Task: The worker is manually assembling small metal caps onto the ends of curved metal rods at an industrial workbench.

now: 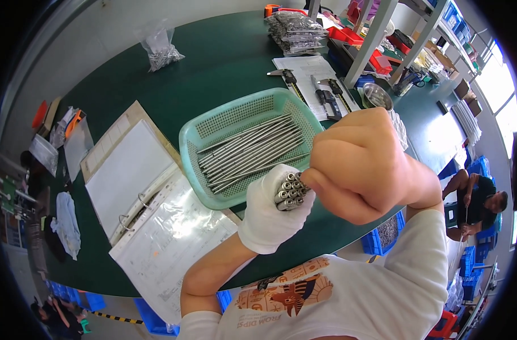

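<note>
My left hand (264, 218), in a white glove, is closed around a bundle of metal rods (289, 192). Their round, hollow ends point up toward me. Bare and curled closed, my right hand (357, 164) is right beside those ends, its thumb at the bundle's edge. Whatever its fingers pinch, if anything, is hidden. Just beyond both hands, a light green perforated basket (191, 148) holds many long, thin metal rods (250, 153) lying side by side.
An open ring binder (139, 212) with papers lies left of the basket on the green table (111, 85). Calipers (292, 82) rest on paper (321, 67) behind it. Bagged metal parts (295, 31) sit at the back. Blue bins (383, 235) stand below; another person (479, 198) sits far right.
</note>
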Action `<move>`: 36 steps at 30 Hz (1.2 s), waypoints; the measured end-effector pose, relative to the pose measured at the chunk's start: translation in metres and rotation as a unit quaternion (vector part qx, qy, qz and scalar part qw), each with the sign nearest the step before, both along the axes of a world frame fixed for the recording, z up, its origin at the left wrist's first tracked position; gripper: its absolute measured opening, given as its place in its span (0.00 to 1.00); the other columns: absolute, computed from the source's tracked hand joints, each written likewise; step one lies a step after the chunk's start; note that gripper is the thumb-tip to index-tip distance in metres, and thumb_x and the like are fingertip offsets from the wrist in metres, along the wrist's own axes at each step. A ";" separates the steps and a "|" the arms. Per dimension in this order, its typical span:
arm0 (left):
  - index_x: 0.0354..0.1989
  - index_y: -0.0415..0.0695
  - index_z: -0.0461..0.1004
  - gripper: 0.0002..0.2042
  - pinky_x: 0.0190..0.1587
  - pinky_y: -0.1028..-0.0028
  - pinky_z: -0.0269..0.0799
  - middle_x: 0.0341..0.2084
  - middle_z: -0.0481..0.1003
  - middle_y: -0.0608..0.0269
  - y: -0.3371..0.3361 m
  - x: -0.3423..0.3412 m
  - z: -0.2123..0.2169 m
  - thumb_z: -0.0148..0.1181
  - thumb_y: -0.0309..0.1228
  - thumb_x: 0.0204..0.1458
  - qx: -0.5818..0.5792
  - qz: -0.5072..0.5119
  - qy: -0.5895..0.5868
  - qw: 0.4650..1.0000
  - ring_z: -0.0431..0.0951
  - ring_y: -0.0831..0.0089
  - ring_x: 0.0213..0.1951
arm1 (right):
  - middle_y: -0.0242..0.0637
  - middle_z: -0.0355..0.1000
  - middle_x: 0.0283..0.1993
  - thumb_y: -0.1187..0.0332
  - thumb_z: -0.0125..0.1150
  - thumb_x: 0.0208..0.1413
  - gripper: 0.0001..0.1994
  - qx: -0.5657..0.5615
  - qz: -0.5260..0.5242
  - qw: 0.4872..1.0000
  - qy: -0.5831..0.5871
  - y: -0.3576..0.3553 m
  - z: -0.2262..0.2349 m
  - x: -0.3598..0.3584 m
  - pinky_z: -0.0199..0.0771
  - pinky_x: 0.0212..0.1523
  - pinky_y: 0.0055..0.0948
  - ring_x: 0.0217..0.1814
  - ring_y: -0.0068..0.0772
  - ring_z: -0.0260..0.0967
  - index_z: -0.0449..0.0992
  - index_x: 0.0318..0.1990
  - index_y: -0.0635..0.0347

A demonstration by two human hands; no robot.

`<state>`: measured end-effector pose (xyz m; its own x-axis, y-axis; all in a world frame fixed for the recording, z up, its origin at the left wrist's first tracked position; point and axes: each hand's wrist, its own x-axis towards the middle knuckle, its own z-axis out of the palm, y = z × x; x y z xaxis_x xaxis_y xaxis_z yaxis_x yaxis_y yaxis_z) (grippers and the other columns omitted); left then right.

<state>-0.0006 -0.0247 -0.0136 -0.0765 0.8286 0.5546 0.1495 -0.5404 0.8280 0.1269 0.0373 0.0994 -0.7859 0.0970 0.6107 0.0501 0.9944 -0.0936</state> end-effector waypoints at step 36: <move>0.28 0.40 0.67 0.08 0.20 0.78 0.60 0.14 0.66 0.68 0.005 -0.005 -0.005 0.61 0.22 0.39 -0.086 -0.085 -0.073 0.990 0.61 0.83 0.17 | 0.34 0.57 0.14 0.72 0.61 0.45 0.11 -0.026 0.041 0.998 -0.037 0.001 0.002 -0.005 0.50 0.12 0.32 0.11 0.37 0.54 0.65 0.18 0.60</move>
